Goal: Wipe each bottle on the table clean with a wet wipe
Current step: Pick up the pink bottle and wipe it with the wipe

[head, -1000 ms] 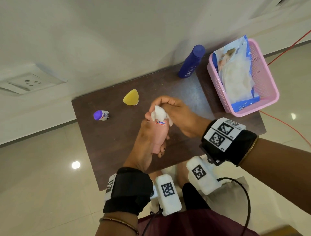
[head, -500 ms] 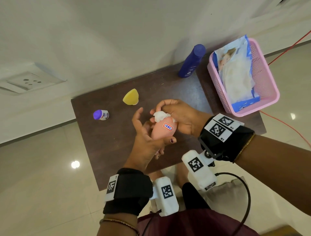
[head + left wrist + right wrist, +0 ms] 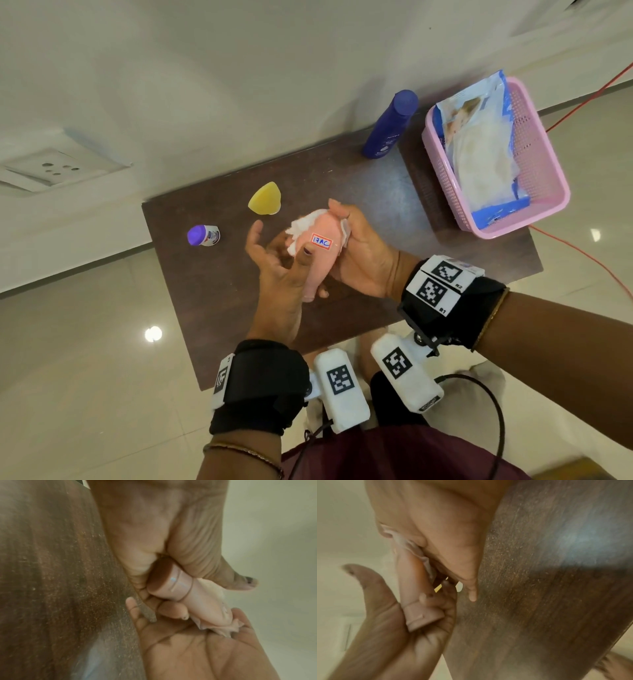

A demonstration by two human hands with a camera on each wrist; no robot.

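While both hands work above it, the dark wooden table (image 3: 212, 308) carries the remaining items. At its far right corner stands a pink basket (image 3: 548, 164) holding an opened pack of wet wipes (image 3: 479, 161). Just left of the basket, at the table's far edge, a tall blue bottle (image 3: 388, 126) stands upright. The right hand (image 3: 363, 253) cups the wide end of a pink bottle (image 3: 320, 253), its fingers curled round the body with a white wet wipe (image 3: 299, 228) pressed between palm and bottle; the wipe bunches out past the bottle's far side. The left hand (image 3: 277, 274) holds the bottle's narrow cap end, thumb laid across the body beside a small red-bordered label (image 3: 321, 242), lower fingers curled under the cap and index finger extended free. The pink bottle lies tilted, held clear of the table surface, cap toward the person. Farther left on the table sit a yellow bottle (image 3: 265, 199) and, near the left edge, a small white bottle with a purple cap (image 3: 202, 235), lying on its side, both well apart from the hands.
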